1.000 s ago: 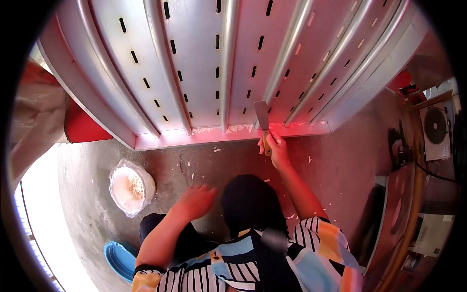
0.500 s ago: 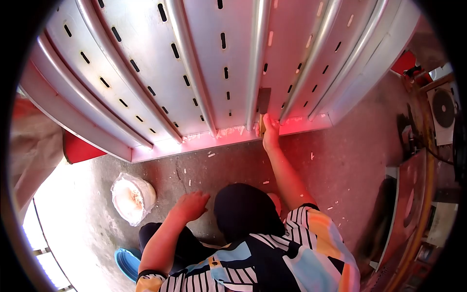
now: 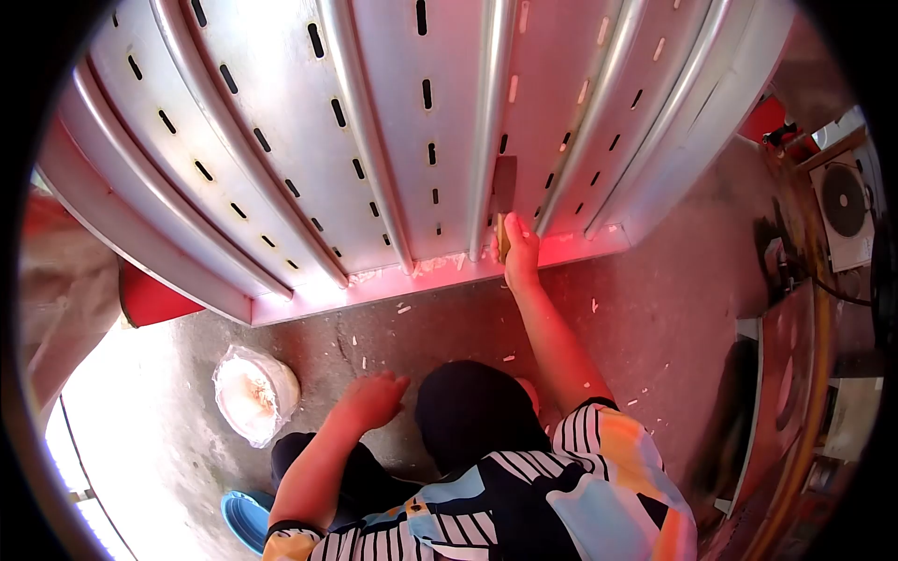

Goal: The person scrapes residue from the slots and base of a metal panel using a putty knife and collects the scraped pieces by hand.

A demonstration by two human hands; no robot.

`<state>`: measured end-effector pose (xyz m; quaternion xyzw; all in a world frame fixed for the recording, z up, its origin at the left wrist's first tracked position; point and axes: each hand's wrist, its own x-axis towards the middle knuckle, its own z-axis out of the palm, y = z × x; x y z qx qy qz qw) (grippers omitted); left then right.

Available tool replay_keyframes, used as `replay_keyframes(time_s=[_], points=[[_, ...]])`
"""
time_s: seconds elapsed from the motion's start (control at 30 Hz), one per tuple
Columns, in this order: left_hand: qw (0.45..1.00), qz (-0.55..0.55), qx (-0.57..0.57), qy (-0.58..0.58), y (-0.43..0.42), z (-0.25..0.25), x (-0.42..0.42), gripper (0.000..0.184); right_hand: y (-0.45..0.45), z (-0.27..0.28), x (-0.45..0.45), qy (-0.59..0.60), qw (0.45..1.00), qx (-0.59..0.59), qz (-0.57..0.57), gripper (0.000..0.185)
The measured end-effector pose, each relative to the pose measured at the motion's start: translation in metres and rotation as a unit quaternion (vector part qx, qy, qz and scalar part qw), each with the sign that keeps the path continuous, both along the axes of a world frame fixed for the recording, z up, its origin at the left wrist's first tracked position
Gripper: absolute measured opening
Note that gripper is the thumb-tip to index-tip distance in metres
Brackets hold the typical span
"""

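My right hand (image 3: 521,257) is closed around the yellowish handle of a flat-bladed scraper (image 3: 505,184). Its dark blade points up, lying against or just over a large slotted metal panel (image 3: 393,122), beside one of the long rounded ribs (image 3: 486,140). Whitish scraps (image 3: 435,266) lie along the panel's lower flange (image 3: 374,292), left of the hand. My left hand (image 3: 371,400) is held low over my lap and the floor, fingers loosely bent and nothing visible in them. Its palm side is hidden.
Left on the concrete floor stands a white bucket (image 3: 283,379) with a plastic liner and pale scraps. A blue basin (image 3: 245,519) sits below it. Small white bits (image 3: 403,309) dot the floor. At right are a metal frame (image 3: 762,402) and a boxed fan unit (image 3: 844,201).
My view has shifted slightly. The scraper and right hand have moved a little up along the rib. My left hand stays nearly in the same place.
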<state>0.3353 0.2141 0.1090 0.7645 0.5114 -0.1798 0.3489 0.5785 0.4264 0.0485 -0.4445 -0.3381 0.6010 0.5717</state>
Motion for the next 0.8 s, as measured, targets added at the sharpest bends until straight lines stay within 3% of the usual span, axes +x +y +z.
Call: replay_keyframes(time_s=[0.1, 0.2, 0.37, 0.47, 0.57, 0.73, 0.8], points=[[1.000, -0.001, -0.003, -0.001, 0.001, 0.000, 0.000, 0.046, 0.040, 0.075, -0.001, -0.008, 0.999, 0.029, 0.040, 0.033], [1.000, 0.009, 0.014, -0.007, 0.008, 0.001, -0.002, 0.046, 0.028, 0.083, 0.011, -0.078, 0.996, 0.039, 0.022, 0.034], [1.000, 0.006, 0.002, -0.010, 0.004, 0.007, -0.005, 0.047, 0.008, 0.054, 0.004, -0.010, 0.999, -0.028, 0.014, 0.031], [1.000, -0.017, 0.026, -0.002, -0.002, -0.004, -0.005, 0.048, 0.023, 0.105, -0.004, -0.027, 0.999, 0.025, -0.001, 0.031], [1.000, -0.013, 0.009, -0.025, -0.002, 0.001, -0.004, 0.048, 0.031, 0.117, -0.005, -0.018, 0.999, 0.045, -0.008, 0.034], [1.000, -0.004, 0.013, -0.003, 0.002, 0.017, -0.006, 0.049, -0.001, 0.084, -0.013, 0.009, 1.000, -0.015, 0.010, 0.033], [1.000, -0.002, 0.022, -0.012, 0.004, 0.012, -0.003, 0.049, 0.022, 0.106, -0.016, 0.011, 0.999, 0.030, 0.021, 0.033]])
